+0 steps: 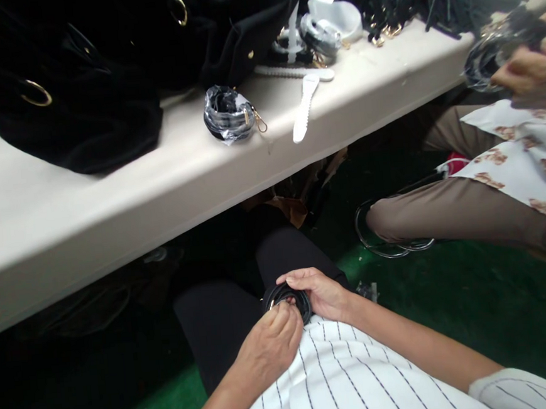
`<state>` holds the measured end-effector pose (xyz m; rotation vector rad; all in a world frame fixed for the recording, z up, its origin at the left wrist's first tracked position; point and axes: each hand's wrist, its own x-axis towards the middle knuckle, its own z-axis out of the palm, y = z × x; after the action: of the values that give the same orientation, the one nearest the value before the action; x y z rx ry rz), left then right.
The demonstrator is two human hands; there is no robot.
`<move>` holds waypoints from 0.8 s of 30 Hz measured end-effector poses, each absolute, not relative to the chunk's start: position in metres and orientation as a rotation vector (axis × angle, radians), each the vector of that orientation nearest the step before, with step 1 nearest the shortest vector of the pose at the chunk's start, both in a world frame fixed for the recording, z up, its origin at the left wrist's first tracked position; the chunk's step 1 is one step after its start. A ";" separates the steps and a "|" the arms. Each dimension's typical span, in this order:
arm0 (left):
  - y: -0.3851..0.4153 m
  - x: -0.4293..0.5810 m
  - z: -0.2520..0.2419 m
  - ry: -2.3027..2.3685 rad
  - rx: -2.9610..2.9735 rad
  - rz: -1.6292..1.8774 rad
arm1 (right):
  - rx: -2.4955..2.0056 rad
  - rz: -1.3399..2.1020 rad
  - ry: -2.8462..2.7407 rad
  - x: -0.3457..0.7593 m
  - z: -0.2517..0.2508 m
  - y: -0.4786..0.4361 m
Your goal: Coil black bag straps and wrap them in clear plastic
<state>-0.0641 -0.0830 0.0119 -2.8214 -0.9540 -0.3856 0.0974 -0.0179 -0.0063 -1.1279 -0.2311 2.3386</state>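
Note:
Low over my lap, both hands are on a coiled black strap [304,304] with a bit of gold-coloured metal. My left hand [270,342] pinches the near left part of the coil with bent fingers; its fingertips are partly hidden inside the loop. Around the far right side, my right hand [321,294] grips the coil between thumb and fingers. On the table edge ahead sits another coiled black strap [229,123] in clear wrap, a gold clasp hanging from its side.
Black soft bags [120,125] with gold rings cover the left of the white table [112,207]. White ridged plastic ties [306,106] and more wrapped coils [320,37] lie farther right. At right, a seated co-worker's hands [530,74] hold a wrapped coil [479,62].

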 end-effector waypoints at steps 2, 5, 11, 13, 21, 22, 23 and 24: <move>-0.081 -0.063 0.013 -0.962 -2.832 -0.437 | -1.129 2.357 -0.291 0.098 -0.003 -0.015; -0.079 -0.061 0.015 -0.948 -2.858 -0.425 | -1.079 2.415 -0.450 0.099 -0.001 -0.013; -0.078 -0.059 0.023 -0.818 -2.810 -0.290 | -1.034 2.520 -0.404 0.097 -0.007 -0.014; -0.077 -0.059 0.023 -0.831 -2.814 -0.315 | -1.011 2.593 -0.213 0.096 -0.009 -0.013; -0.077 -0.064 0.007 -1.075 -2.747 -0.617 | -1.189 2.457 -0.206 0.096 -0.002 -0.010; -0.078 -0.065 0.006 -1.118 -2.739 -0.632 | -1.215 2.427 -0.285 0.097 -0.001 -0.010; -0.080 -0.065 0.005 -1.155 -2.727 -0.639 | -1.236 2.414 -0.362 0.098 0.000 -0.011; -0.081 -0.066 0.004 -1.184 -2.713 -0.644 | -1.257 2.407 -0.436 0.099 0.000 -0.012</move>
<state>-0.0657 -0.0807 0.0040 -2.7129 -1.1839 -0.6442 0.0993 -0.0119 0.0002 -1.2570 -0.4363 2.4066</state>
